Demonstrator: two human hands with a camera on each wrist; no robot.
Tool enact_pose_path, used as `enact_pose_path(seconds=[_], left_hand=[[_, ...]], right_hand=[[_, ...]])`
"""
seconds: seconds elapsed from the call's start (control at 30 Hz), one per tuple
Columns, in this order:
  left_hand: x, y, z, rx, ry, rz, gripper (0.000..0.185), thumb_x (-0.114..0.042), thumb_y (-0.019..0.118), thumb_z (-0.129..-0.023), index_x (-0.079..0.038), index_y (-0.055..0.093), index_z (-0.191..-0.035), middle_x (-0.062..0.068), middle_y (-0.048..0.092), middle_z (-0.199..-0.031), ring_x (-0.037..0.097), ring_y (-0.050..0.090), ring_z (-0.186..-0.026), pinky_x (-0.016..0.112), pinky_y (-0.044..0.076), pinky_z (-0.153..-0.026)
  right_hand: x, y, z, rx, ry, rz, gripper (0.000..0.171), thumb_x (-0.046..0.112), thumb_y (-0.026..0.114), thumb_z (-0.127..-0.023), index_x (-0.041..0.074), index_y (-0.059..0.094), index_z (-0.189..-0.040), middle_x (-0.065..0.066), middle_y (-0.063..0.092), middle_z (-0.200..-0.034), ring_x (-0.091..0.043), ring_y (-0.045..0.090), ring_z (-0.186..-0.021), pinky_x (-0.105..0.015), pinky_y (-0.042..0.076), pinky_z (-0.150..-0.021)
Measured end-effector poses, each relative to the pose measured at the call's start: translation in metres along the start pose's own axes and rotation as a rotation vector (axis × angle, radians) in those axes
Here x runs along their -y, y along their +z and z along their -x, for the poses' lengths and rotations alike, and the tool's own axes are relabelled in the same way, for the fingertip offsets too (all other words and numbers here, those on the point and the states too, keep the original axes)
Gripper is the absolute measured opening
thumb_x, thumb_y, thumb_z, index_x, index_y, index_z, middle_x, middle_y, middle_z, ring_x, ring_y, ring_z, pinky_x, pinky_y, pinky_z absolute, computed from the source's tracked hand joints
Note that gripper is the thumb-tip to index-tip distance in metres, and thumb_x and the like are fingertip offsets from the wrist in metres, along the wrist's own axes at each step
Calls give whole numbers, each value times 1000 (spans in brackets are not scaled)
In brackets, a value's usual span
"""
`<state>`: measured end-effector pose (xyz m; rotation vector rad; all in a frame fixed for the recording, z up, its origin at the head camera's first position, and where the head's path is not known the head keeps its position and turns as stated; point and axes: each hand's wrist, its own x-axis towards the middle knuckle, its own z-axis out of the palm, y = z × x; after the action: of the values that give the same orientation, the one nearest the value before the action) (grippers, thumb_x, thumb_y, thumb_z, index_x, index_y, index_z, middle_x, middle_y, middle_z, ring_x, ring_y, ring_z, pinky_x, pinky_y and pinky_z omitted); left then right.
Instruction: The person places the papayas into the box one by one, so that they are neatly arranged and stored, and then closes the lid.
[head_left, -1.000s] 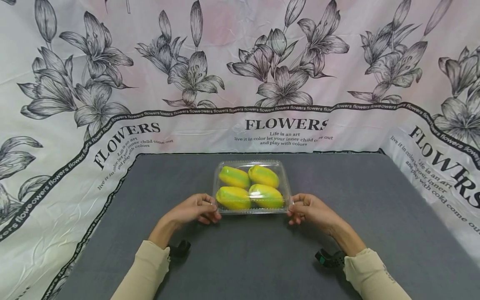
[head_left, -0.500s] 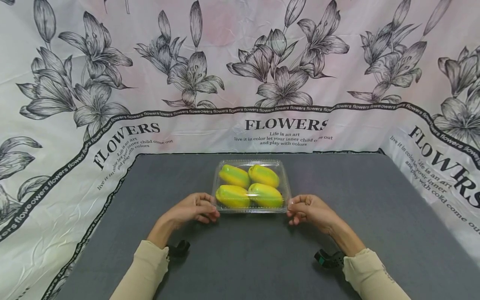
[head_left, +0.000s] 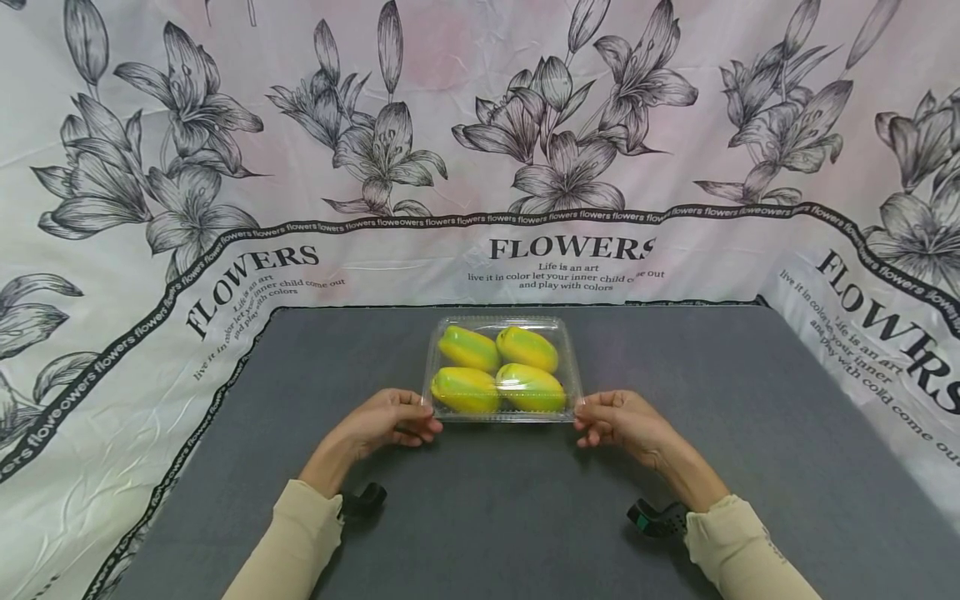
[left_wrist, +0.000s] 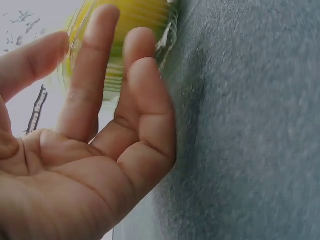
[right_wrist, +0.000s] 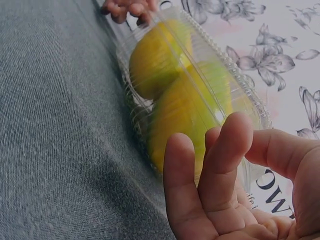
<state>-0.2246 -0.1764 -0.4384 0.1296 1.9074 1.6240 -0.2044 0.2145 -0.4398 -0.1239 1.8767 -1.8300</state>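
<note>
A clear plastic clamshell box (head_left: 504, 417) with its lid down sits at the middle of the table, toward the back. Inside lie several yellow-green fruits (head_left: 465, 390), smooth and mango-like, in two rows. My left hand (head_left: 386, 421) pinches the front left corner of the box between thumb and fingers. At the front right corner, my right hand (head_left: 618, 425) does the same. The left wrist view has the thumb and index finger at the box's ridged edge, the other fingers bent below. In the right wrist view, the thumb and fingertips meet by the near corner.
A dark grey cloth covers the table (head_left: 510, 517). Behind and at both sides hangs a white curtain (head_left: 420, 258) printed with flowers and lettering. Black wrist straps (head_left: 656, 517) stick out beneath the beige sleeves (head_left: 292, 533).
The box has shifted very slightly away from me, toward the back of the table. Both hands keep their places at its front corners.
</note>
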Motion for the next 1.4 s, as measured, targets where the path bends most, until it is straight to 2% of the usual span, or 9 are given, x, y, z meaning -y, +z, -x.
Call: enact_pose_path(seconds=[0.17, 0.3, 0.57, 0.73, 0.87, 0.97, 1.07, 1.23, 1.4], left_hand=[[1, 2, -1, -22, -3, 25, 16, -24, 63, -93, -8, 65, -96, -2, 75, -83, 14, 70, -77, 30, 55, -72], [0, 5, 0, -39, -2, 36, 15, -22, 63, -93, -7, 65, -94, -1, 74, -80, 13, 68, -71, 28, 50, -66], [0, 8, 0, -45, 41, -6, 17, -19, 59, -94, -4, 66, -90, -3, 73, -73, 12, 67, -66, 24, 48, -62], [-1, 9, -1, -51, 48, -11, 18, -17, 59, -94, 0, 65, -93, -2, 72, -73, 12, 67, -66, 25, 50, -64], [0, 6, -1, -25, 31, -20, 17, -18, 60, -94, -2, 64, -93, 0, 73, -77, 13, 67, -68, 26, 50, -64], [0, 4, 0, -14, 25, -52, 15, -19, 60, -95, -4, 62, -93, 3, 74, -83, 15, 67, -69, 28, 50, -65], [-1, 3, 1, -45, 34, -108, 16, -20, 61, -94, -5, 58, -98, 6, 75, -85, 18, 68, -71, 31, 50, -66], [-3, 3, 4, -112, 72, -220, 30, -25, 66, -91, -4, 53, -109, 9, 76, -87, 22, 70, -75, 34, 51, -65], [-5, 3, 7, -149, 109, -279, 47, -28, 69, -89, -5, 45, -122, 10, 75, -97, 24, 69, -84, 36, 51, -69]], right_hand=[[-1, 0, 0, -10, 33, -10, 34, 26, 66, -92, -6, 64, -104, 1, 71, -79, -7, 62, -56, -44, 59, -81], [-1, 1, 0, -17, 45, -23, 31, 25, 66, -92, -4, 64, -103, 2, 70, -77, -6, 62, -55, -42, 59, -79], [1, 5, 0, -36, 2, -30, 17, 18, 64, -93, 2, 65, -90, 3, 68, -74, -4, 57, -51, -35, 60, -73], [-1, 8, -1, -77, -27, 3, 18, 15, 62, -93, -3, 63, -91, 2, 67, -73, -4, 54, -49, -39, 60, -75], [-2, 7, -1, -74, -30, 37, 23, 15, 63, -93, -7, 61, -96, 0, 67, -74, -4, 55, -49, -41, 60, -77], [-1, 6, -2, -75, -33, 77, 26, 15, 63, -93, -10, 60, -99, -2, 67, -76, -5, 57, -50, -42, 60, -77], [0, 6, -2, -114, -38, 146, 26, 14, 64, -91, -10, 60, -101, -6, 68, -79, -9, 60, -53, -40, 60, -73], [3, 6, 1, -184, -44, 269, 34, 21, 67, -90, -7, 60, -107, -15, 71, -88, -18, 66, -60, -39, 59, -68], [5, 6, 2, -201, -65, 304, 43, 26, 70, -88, -3, 56, -117, -21, 71, -93, -27, 67, -64, -44, 58, -67]])
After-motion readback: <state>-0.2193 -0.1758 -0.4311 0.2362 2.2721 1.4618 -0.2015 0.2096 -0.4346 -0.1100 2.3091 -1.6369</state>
